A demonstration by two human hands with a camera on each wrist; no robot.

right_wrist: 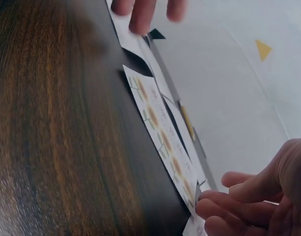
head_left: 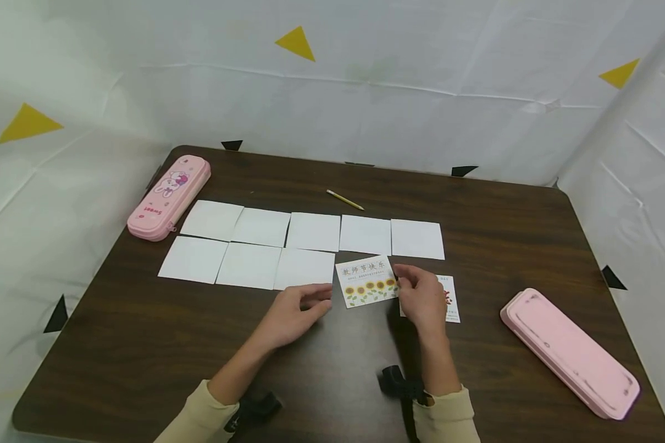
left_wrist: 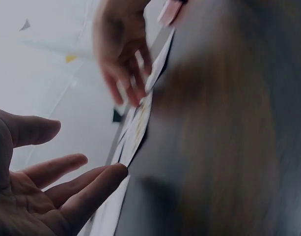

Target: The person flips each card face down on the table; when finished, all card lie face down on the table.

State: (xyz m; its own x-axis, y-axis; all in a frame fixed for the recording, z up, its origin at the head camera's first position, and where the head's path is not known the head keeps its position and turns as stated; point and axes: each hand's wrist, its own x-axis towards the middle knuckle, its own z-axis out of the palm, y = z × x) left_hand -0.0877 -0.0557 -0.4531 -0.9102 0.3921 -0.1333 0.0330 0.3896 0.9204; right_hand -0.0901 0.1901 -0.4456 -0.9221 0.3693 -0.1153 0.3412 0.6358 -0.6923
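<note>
A card printed with sunflowers and Chinese characters (head_left: pixel 367 282) lies face up and slightly turned, below the row of blank white cards. My right hand (head_left: pixel 423 303) is at its right edge, its loosely bent fingers touching or nearly touching the corner; in the right wrist view the thumb stays off the card. Beneath that hand lies a second card with a red print (head_left: pixel 451 299), mostly covered. My left hand (head_left: pixel 295 315) hovers left of the sunflower card, fingers apart and holding nothing, as the left wrist view also shows.
Blank white cards (head_left: pixel 313 232) lie in two rows edge to edge. Behind them is a yellow pencil (head_left: pixel 345 200). A pink pencil case with a rabbit (head_left: pixel 169 197) stands at the far left, another pink case (head_left: pixel 571 354) at the right of the dark table (head_left: pixel 144 357).
</note>
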